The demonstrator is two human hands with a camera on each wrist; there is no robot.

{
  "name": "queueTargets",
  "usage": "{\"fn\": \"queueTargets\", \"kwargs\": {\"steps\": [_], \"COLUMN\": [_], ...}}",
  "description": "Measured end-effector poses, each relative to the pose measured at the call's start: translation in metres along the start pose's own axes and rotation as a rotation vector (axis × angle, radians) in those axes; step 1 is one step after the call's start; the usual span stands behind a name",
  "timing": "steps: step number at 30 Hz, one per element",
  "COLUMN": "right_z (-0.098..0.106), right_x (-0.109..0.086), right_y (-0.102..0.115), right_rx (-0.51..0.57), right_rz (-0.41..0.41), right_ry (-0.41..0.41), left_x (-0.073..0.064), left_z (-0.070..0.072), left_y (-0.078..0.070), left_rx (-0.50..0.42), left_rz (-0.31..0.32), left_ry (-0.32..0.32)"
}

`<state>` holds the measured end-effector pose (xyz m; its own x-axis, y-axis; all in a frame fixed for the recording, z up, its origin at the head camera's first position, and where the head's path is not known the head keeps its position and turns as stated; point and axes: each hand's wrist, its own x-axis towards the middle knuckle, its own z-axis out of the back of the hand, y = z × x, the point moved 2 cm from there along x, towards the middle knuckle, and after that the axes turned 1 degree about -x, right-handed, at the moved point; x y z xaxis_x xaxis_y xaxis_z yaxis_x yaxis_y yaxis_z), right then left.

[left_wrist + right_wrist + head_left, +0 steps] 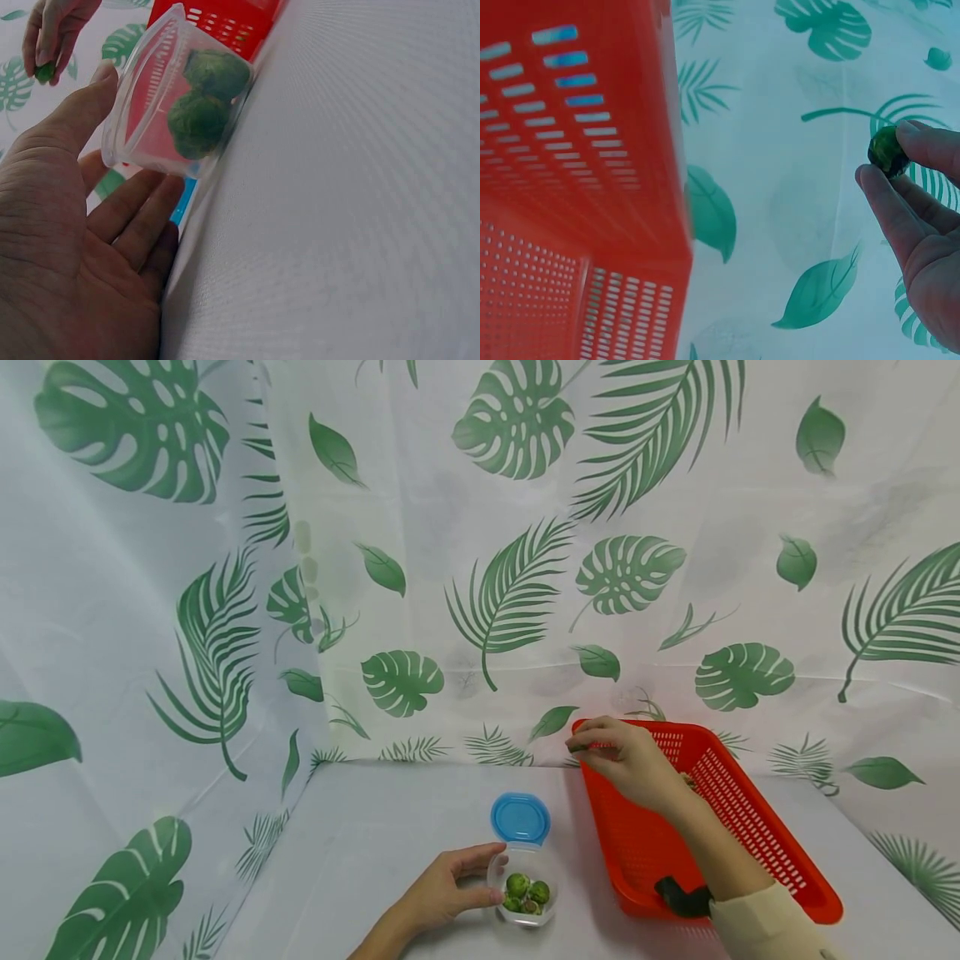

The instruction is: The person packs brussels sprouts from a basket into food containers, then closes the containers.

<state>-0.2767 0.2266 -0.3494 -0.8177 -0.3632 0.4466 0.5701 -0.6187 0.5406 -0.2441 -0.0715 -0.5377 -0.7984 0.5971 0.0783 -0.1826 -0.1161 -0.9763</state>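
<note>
A small clear plastic container [531,916] stands on the table with its blue lid [521,817] flipped open behind it. Several green Brussels sprouts [528,891] lie inside. My left hand [444,889] holds the container from its left side, thumb on the near side and fingers toward the back; the wrist view shows the thumb by the rim and sprouts [199,124] through the wall. Above the far left corner of the red basket, my right hand [626,762] pinches one Brussels sprout [889,151] between thumb and fingertips.
The red slotted plastic basket [611,852] stands on the table right of the container. A black object [681,897] shows by the right sleeve, partly hidden. Inside the basket, something small and pale [687,781] peeks past the forearm. Leaf-printed sheets [420,627] hang behind and at the sides.
</note>
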Motion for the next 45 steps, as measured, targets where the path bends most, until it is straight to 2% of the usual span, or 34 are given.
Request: {"fn": "queueTargets", "kwargs": {"steps": [22,30,45], "right_z": [-0.016,-0.024,-0.043], "right_x": [-0.016,-0.022,-0.033], "right_y": [0.027,0.028,0.031], "right_rx": [0.033,0.063,0.175], "right_rz": [0.143,0.141,0.096], "right_ry": [-0.014,-0.011,0.052], "left_x": [-0.001,-0.001,-0.001], "left_z": [0.001,0.001,0.001], "left_y": [0.000,0.001,-0.001], "left_rx": [0.001,0.002,0.004], "left_rz": [-0.003,-0.001,-0.007], "left_ry": [0.014,0.014,0.013]}}
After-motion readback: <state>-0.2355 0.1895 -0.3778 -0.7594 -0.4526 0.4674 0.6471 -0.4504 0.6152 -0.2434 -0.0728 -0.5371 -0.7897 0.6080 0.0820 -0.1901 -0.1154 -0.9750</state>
